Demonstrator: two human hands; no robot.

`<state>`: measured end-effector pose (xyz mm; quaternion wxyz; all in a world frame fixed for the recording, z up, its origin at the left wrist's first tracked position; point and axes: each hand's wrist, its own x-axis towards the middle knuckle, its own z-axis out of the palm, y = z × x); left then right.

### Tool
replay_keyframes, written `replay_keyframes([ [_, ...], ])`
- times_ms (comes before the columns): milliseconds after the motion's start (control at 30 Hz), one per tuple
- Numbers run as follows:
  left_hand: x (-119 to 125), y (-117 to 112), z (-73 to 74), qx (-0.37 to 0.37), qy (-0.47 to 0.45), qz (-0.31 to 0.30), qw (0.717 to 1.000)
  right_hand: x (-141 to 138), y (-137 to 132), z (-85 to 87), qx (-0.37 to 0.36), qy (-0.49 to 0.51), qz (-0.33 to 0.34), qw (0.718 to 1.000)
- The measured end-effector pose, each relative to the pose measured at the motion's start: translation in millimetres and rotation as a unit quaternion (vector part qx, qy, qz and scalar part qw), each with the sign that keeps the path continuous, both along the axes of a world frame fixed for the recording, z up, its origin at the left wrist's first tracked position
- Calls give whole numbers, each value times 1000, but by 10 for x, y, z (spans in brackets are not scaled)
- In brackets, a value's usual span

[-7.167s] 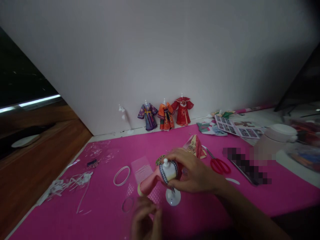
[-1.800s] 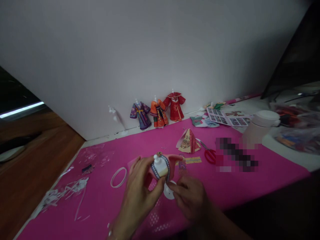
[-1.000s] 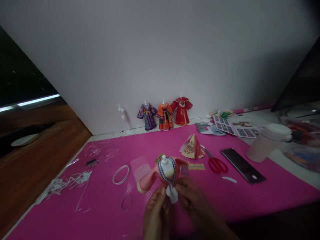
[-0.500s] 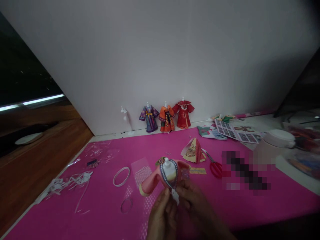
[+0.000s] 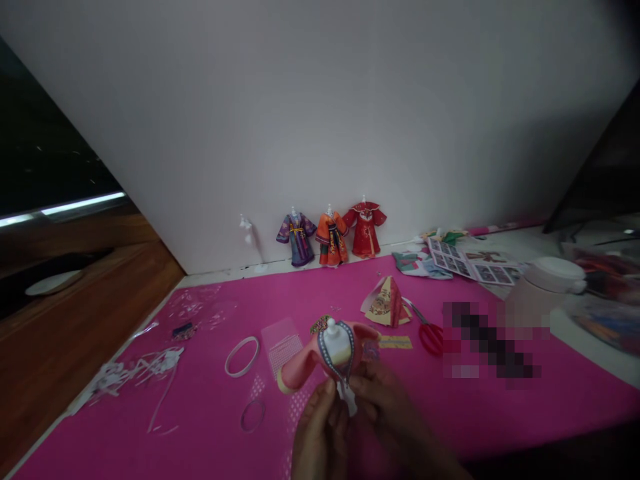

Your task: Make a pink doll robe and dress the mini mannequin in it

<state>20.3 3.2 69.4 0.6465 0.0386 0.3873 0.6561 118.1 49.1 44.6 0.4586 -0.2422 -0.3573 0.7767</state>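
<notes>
Hands meet low in the view: the left hand point(image 5: 320, 437) and right hand point(image 5: 387, 413) both pinch the white stem under a small dress form point(image 5: 336, 340). It wears a pink robe point(image 5: 300, 365) and is held upright just above the pink mat point(image 5: 210, 413). A white ring point(image 5: 243, 347) lies to its left, red scissors point(image 5: 429, 337) to its right. Farther back, three dressed figures point(image 5: 331, 239) stand against the white wall point(image 5: 320, 120).

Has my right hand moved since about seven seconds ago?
Yes. The right hand has come nearer to you, from level with the red scissors down to the foot of the pink-robed mannequin.
</notes>
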Motion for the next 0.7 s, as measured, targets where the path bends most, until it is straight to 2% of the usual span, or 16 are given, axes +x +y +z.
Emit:
replay_keyframes([
  [200, 12, -21, -79, -23, -15, -33, 999, 13, -14, 54, 0, -5, -2, 1000],
  [333, 51, -24, -74, 4, -43, -39, 998, 33, -16, 68, 2, -17, -4, 1000],
  [500, 82, 0, -29, 50, -44, -13, 998, 35, 1, 57, 9, -31, -15, 999],
  [700, 47, 15, -55, 15, 21, 30, 999, 29, 5, 61, 21, -35, -32, 999],
])
